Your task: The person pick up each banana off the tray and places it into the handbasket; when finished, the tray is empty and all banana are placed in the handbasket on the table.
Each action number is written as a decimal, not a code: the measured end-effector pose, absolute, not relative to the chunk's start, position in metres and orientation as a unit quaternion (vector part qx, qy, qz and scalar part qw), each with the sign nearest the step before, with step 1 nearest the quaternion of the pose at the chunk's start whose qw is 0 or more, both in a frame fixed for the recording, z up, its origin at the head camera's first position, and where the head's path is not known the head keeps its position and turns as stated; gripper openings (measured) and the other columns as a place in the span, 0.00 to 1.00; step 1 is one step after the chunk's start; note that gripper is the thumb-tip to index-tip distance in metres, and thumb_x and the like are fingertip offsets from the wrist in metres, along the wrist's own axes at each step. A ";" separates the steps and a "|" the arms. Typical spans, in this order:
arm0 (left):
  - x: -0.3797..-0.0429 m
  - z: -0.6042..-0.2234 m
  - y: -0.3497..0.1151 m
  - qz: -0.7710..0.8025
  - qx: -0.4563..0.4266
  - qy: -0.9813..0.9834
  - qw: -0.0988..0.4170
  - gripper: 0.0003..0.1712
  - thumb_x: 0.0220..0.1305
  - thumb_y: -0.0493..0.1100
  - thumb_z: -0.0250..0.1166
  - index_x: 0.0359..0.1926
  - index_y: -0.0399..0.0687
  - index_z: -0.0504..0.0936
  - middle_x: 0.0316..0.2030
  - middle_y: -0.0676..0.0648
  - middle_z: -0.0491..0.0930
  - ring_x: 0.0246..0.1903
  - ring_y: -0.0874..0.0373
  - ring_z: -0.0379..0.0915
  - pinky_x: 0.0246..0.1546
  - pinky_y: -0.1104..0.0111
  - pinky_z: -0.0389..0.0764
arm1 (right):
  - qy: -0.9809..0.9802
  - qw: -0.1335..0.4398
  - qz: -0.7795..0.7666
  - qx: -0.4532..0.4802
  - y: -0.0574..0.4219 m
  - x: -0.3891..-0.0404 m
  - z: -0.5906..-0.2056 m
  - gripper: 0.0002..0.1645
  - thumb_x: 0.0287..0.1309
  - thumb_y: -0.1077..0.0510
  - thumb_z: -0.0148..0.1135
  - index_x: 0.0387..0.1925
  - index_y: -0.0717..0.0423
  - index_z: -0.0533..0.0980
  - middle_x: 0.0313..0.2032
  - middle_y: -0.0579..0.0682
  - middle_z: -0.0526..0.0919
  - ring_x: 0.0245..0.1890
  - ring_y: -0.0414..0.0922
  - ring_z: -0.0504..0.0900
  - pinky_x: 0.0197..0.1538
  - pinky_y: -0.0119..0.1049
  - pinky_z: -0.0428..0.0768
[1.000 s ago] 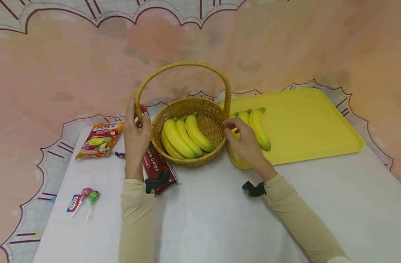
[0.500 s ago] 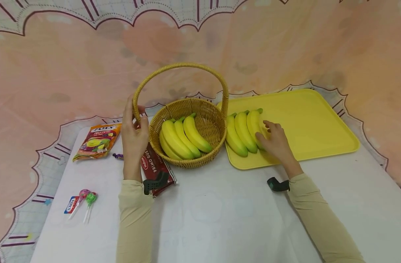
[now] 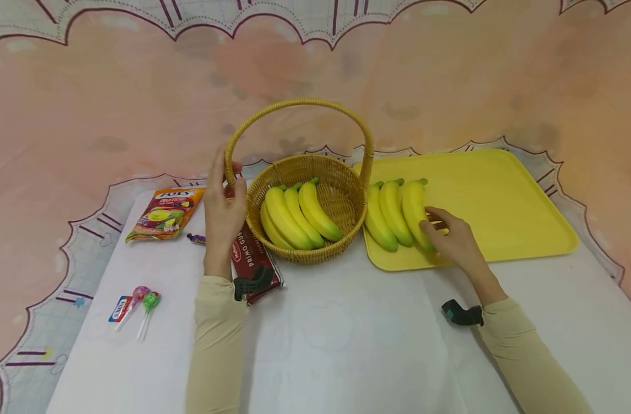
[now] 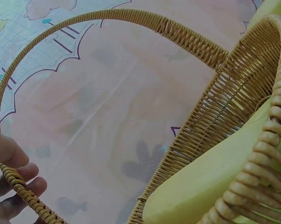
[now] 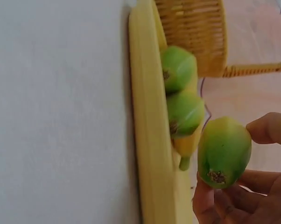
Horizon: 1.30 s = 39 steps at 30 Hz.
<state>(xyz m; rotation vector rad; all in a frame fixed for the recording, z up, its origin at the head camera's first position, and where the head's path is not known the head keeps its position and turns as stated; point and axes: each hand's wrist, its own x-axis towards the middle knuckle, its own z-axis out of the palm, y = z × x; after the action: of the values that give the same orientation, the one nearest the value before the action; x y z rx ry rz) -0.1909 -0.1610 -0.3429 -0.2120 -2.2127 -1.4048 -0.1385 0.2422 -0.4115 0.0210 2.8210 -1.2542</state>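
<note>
My left hand [image 3: 224, 213] holds the handle [image 3: 300, 102] of a wicker basket [image 3: 315, 255] at its left side. The left wrist view has the thumb and fingertips around the woven handle [image 4: 26, 193]. Several bananas [image 3: 284, 218] lie side by side in the basket. On the yellow tray [image 3: 501, 201], to the basket's right, my right hand [image 3: 460, 241] pinches the rightmost banana [image 3: 412, 207]. Seen from the right wrist, the thumb is on one side of its green tip [image 5: 224, 151] and fingers are on the other. Two bananas [image 3: 393, 213] lie beside it on the tray.
A dark red packet [image 3: 250, 259] lies partly under the basket and left wrist. Left of it are an orange candy bag [image 3: 165, 214], a purple wrapped candy [image 3: 196, 238], two lollipops [image 3: 150, 302] and a small red-blue packet [image 3: 120, 309]. A patterned cloth backs the white table.
My right hand has moved from the basket's right rim across to the tray and now grips the rightmost banana. My left hand has stayed on the handle.
</note>
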 end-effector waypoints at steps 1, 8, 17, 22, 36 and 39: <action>-0.191 -0.343 -0.161 -0.516 -0.078 -0.815 0.252 0.35 0.66 0.33 0.52 0.69 0.68 0.61 0.48 0.43 0.73 0.46 0.55 0.69 0.44 0.70 0.73 | 0.913 0.022 -0.407 0.001 0.241 -0.135 -0.410 0.36 0.66 0.41 0.48 0.67 0.58 0.63 0.57 0.62 0.73 0.52 0.58 0.74 0.49 0.47 0.74; -0.184 -0.333 -0.157 -0.516 -0.090 -0.812 0.258 0.33 0.65 0.30 0.51 0.70 0.51 0.61 0.48 0.35 0.73 0.50 0.47 0.69 0.49 0.60 0.72 | 0.910 -0.006 -0.411 -0.057 0.226 -0.115 -0.397 0.31 0.66 0.46 0.51 0.65 0.57 0.66 0.52 0.59 0.77 0.50 0.52 0.76 0.41 0.19 0.72; -0.169 -0.317 -0.145 -0.521 -0.087 -0.814 0.243 0.32 0.65 0.29 0.50 0.70 0.44 0.60 0.48 0.32 0.72 0.50 0.43 0.68 0.43 0.65 0.73 | 0.898 -0.037 -0.416 -0.138 0.199 -0.093 -0.381 0.26 0.64 0.56 0.56 0.62 0.57 0.69 0.51 0.56 0.79 0.45 0.48 0.77 0.40 0.24 0.75; -0.167 -0.317 -0.146 -0.513 -0.076 -0.819 0.247 0.32 0.65 0.29 0.51 0.69 0.46 0.61 0.49 0.33 0.72 0.48 0.48 0.69 0.42 0.66 0.72 | 0.891 -0.022 -0.424 -0.161 0.173 -0.103 -0.377 0.26 0.63 0.54 0.56 0.62 0.58 0.69 0.53 0.55 0.78 0.46 0.47 0.78 0.42 0.33 0.77; -0.166 -0.317 -0.151 -0.523 -0.088 -0.812 0.244 0.31 0.66 0.30 0.50 0.69 0.42 0.60 0.49 0.30 0.70 0.46 0.47 0.68 0.49 0.56 0.73 | 0.891 0.055 -0.414 -0.180 0.075 -0.174 -0.368 0.29 0.63 0.46 0.54 0.62 0.54 0.70 0.47 0.52 0.83 0.44 0.46 0.81 0.43 0.39 0.79; -0.166 -0.317 -0.150 -0.520 -0.087 -0.814 0.242 0.31 0.66 0.30 0.50 0.70 0.42 0.59 0.49 0.30 0.71 0.47 0.48 0.68 0.51 0.56 0.73 | 0.895 0.066 -0.403 -0.181 0.061 -0.186 -0.373 0.28 0.63 0.47 0.54 0.61 0.56 0.70 0.48 0.53 0.82 0.44 0.46 0.82 0.43 0.39 0.79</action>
<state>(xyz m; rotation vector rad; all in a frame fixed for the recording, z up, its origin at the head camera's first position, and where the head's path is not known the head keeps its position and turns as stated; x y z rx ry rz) -0.1661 -0.1501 -0.3166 -0.2389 -2.2256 -1.4223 -0.1861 0.0608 -0.3735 -0.5455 2.6980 -1.2162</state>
